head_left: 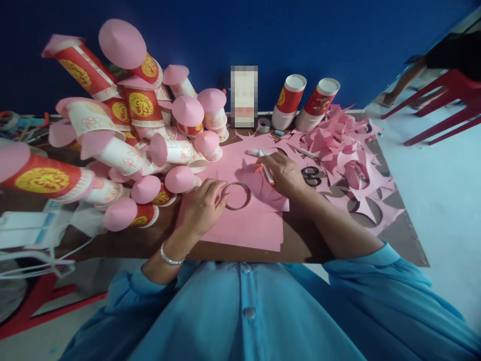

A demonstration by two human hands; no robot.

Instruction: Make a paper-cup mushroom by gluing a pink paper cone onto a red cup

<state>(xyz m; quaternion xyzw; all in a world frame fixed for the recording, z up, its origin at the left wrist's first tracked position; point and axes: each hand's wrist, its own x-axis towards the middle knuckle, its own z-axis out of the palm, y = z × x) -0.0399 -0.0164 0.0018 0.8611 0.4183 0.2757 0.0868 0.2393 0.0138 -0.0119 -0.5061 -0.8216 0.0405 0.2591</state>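
Observation:
On the stacked pink paper sheets (255, 228) lies a thin, dark-rimmed ring (249, 196). My left hand (206, 206), with a silver bangle at the wrist, has its curled fingers and thumb at the ring's left edge, holding it against the paper. My right hand (283, 173) is closed around a white marker with orange ends (268, 175), up and to the right of the ring. Its fingertips are partly hidden. Just beyond those fingers another white marker (256, 152) lies on the paper. Black-handled scissors (311, 175) rest right of my right hand.
Paper cups with pink cone tops (143, 105) are heaped on the left. Two cup stacks (288, 103) stand at the back, beside a blurred upright screen (244, 95) and a tape roll (263, 125). Pink paper scraps (349, 145) cover the right. A person's legs and red stool (447, 95) are beyond.

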